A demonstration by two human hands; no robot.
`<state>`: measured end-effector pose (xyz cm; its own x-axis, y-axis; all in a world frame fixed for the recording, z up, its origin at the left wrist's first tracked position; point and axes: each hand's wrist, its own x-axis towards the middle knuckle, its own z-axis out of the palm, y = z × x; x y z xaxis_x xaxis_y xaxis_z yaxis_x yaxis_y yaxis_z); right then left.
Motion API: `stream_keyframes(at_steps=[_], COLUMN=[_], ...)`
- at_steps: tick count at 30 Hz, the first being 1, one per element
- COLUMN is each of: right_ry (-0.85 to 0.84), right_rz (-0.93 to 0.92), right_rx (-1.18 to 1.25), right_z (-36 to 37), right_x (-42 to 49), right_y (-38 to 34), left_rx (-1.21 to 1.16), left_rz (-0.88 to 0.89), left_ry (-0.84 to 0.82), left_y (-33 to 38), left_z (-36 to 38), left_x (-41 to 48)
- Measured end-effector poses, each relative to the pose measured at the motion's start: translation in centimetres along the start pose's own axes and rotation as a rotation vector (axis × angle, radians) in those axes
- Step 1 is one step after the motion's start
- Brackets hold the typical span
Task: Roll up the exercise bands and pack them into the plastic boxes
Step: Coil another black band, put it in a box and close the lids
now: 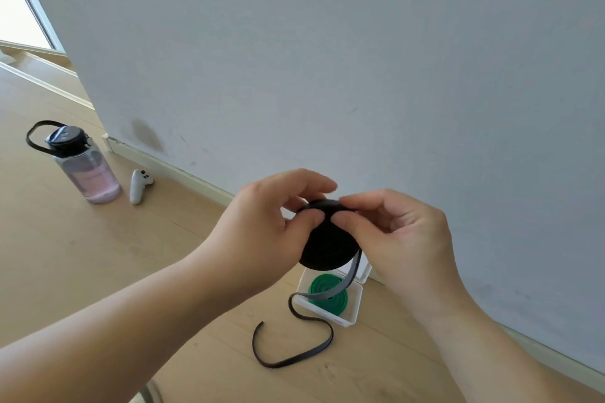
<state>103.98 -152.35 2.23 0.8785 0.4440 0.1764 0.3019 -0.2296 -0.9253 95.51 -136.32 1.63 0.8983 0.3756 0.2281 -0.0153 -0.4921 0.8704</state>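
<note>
Floor (98, 271) holds bottle (86, 170), controller (139, 185), box (340, 320), trailing black band (294, 360).

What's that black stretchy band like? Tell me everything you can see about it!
The black band is flat, thin and rubbery-looking. Most of it is wound into a tight round roll, held on edge in the air. The left hand and right hand pinch the roll's top between thumbs and fingers. A loose tail hangs down, passes over the white box that holds a green roll, and curls on the wooden floor.
</note>
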Motion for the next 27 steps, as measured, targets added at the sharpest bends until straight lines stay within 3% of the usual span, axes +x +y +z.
stream_keyframes(at_steps=[3,6,10,16,20,24,26,27], right_ry=[0.033,0.035,-0.011,-0.078,-0.022,0.001,0.022,0.012], right_rz=[0.038,0.044,-0.133,-0.346,-0.083,0.015,0.024,0.012], right_rx=[0.120,0.143,-0.109,-0.255,-0.037,0.147,0.164,0.123], right_z=[-0.4,-0.5,-0.3,0.2,-0.1,-0.5,-0.6,-0.5], right_x=[0.4,0.6,0.4,0.0,0.2,0.7,0.8,0.7], right_y=[-0.3,-0.1,0.4,0.8,0.0,-0.1,-0.1,-0.1], left_rx=[-0.211,-0.383,-0.105,0.080,-0.125,-0.501,-0.522,-0.419], left_rz=[-0.123,-0.223,-0.195,-0.028,-0.140,-0.259,-0.297,-0.280], left_ry=[0.103,0.068,-0.095,-0.116,-0.032,0.019,-0.004,-0.026], left_y=[0.1,-0.2,-0.3,-0.1,0.1,0.0,-0.2,-0.4], left_z=[-0.4,-0.8,-1.0,-0.7,-1.0,-1.1,-1.1,-1.0], left_x=[0.4,0.6,0.2,-0.2,0.4,0.8,0.8,0.8])
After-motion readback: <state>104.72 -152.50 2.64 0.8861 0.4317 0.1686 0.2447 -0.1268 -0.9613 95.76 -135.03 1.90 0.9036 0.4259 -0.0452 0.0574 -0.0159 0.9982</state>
